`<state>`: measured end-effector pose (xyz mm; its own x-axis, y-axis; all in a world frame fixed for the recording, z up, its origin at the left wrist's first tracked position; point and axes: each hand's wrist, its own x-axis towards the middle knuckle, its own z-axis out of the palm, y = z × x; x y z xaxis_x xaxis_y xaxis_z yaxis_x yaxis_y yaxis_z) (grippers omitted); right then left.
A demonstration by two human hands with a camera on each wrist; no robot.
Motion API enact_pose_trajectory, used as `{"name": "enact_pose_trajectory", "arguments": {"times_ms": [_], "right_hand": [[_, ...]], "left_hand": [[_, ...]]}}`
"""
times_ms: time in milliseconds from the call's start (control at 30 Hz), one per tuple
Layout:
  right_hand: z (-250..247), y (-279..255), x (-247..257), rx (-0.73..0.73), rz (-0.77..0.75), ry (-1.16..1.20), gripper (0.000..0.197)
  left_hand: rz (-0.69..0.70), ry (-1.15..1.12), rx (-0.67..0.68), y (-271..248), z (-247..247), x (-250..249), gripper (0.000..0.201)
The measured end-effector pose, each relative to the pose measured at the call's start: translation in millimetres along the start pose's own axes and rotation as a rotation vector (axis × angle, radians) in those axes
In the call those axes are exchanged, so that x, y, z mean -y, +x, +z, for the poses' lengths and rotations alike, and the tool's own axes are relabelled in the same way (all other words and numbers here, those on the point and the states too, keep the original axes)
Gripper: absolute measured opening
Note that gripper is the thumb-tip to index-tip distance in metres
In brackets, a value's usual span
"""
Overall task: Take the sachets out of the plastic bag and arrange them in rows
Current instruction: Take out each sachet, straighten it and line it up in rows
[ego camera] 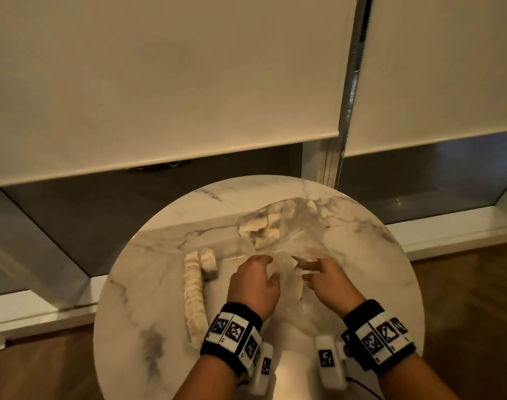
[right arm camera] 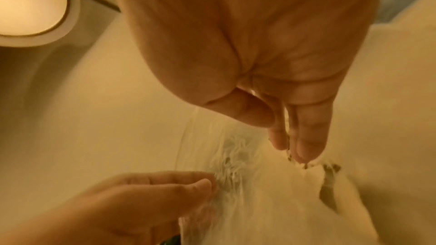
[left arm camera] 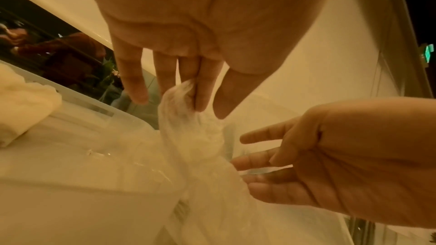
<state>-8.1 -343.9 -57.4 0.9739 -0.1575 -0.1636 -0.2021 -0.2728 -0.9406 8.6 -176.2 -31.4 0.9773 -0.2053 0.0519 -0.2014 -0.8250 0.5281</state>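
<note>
A clear plastic bag lies on the round marble table, with several pale sachets heaped in its far end. To the left lie two rows of sachets, a long one and a short one. My left hand pinches the bag's film between thumb and fingers at the near opening. My right hand is beside it, its fingers straight against the film. The right wrist view shows the film stretched between both hands.
The table stands against a window with lowered roller blinds and a bead chain. Wooden floor surrounds the table. Bare marble shows at the table's left and near edges.
</note>
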Motion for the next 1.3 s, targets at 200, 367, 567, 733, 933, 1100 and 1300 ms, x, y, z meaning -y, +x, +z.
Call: {"name": "enact_pose_trajectory", "arguments": {"times_ms": [200, 367, 567, 733, 933, 1100, 1300], "right_hand": [[-1, 7, 23, -0.003, 0.032, 0.407, 0.041], [5, 29, 37, -0.045, 0.047, 0.354, 0.035], [6, 46, 54, -0.033, 0.145, 0.543, 0.034], [9, 55, 53, -0.04, 0.175, 0.35, 0.014], [13, 78, 48, 0.042, 0.387, 0.39, 0.035], [12, 97, 48, 0.137, 0.286, 0.173, 0.014], [33, 122, 39, 0.495, 0.146, -0.982, 0.042]], "left_hand": [[0.075, -0.144, -0.226, -7, -9, -7, 0.044], [0.11, -0.065, -0.157, -23, -20, -17, 0.067], [0.121, 0.068, -0.098, -36, -33, -29, 0.078], [0.111, 0.08, -0.077, -41, -42, -35, 0.082], [0.106, 0.091, -0.059, -43, -51, -37, 0.085], [0.121, 0.06, -0.038, -44, -49, -38, 0.089], [0.128, 0.003, -0.073, -44, -45, -38, 0.083]]}}
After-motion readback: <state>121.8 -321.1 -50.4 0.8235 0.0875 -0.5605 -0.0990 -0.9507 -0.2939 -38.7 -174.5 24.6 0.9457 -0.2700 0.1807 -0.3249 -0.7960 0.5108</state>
